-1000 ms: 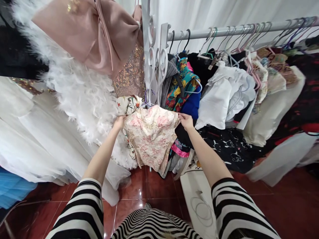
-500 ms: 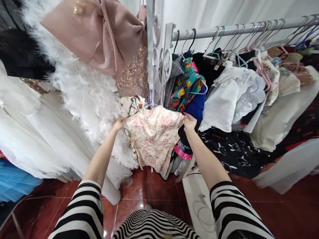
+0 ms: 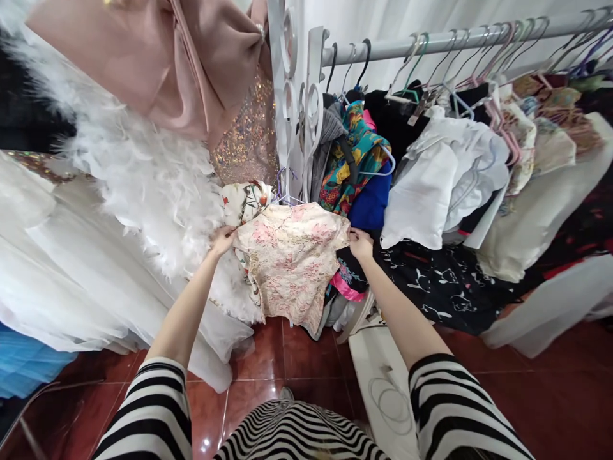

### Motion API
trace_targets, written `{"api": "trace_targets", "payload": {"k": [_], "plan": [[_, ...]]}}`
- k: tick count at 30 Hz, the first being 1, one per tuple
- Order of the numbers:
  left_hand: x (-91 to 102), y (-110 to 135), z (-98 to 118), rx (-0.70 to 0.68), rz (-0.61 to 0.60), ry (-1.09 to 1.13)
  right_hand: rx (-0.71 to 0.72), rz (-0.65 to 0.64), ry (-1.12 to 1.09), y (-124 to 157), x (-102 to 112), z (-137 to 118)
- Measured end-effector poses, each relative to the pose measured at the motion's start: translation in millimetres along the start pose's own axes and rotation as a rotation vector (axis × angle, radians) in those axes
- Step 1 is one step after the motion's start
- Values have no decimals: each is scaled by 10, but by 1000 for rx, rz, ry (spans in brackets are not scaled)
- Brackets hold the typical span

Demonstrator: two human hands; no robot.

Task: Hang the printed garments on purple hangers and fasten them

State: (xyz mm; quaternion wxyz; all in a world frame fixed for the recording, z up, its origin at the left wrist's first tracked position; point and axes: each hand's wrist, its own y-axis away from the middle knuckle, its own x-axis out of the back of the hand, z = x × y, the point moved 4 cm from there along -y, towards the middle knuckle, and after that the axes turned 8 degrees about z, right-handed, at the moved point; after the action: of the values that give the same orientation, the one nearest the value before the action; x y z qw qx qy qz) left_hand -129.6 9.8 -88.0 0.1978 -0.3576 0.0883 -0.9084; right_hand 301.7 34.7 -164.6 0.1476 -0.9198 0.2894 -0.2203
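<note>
A cream blouse [image 3: 294,262] with pink floral print and short sleeves hangs from a pale hanger [image 3: 288,199] at the centre of the view. My left hand [image 3: 223,240] pinches the edge of its left sleeve. On the other side my right hand [image 3: 361,243] grips the right sleeve edge, so the blouse is spread between both hands. Behind it, a white garment with a coloured print [image 3: 246,199] shows at upper left. A purple hanger hook [image 3: 286,179] is just above, near the white metal post.
On the right, a grey rail [image 3: 431,42] carries several garments, including white tops [image 3: 421,191]. A white feathered dress [image 3: 158,172] and a pink satin bow [image 3: 158,64] hang at left. Below are red floor tiles [image 3: 261,358] and a white box-like object [image 3: 378,383].
The blouse is pulled flatter and smoother, its folds reduced. Both hands keep hold of the sleeves and have shifted slightly left in view. The surroundings shift a little with the camera.
</note>
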Motion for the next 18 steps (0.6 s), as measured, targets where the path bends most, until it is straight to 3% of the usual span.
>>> {"api": "trace_targets", "payload": {"k": [2,4,7,9,13,18], "plan": [[-22,10,1,-1,-12,-3,69,21,142,62,20,-178],[-42,22,-13,-5,-30,1,233,34,285,131,-3,-442],[-49,46,-54,-6,-9,17,518,-28,363,203,-169,-861],[-54,71,-87,6,22,46,609,-81,396,185,-316,-1048],[-95,145,-163,56,66,111,573,-184,461,15,-536,-1150],[-117,238,-262,68,126,163,493,-272,496,-200,-570,-1079]]}}
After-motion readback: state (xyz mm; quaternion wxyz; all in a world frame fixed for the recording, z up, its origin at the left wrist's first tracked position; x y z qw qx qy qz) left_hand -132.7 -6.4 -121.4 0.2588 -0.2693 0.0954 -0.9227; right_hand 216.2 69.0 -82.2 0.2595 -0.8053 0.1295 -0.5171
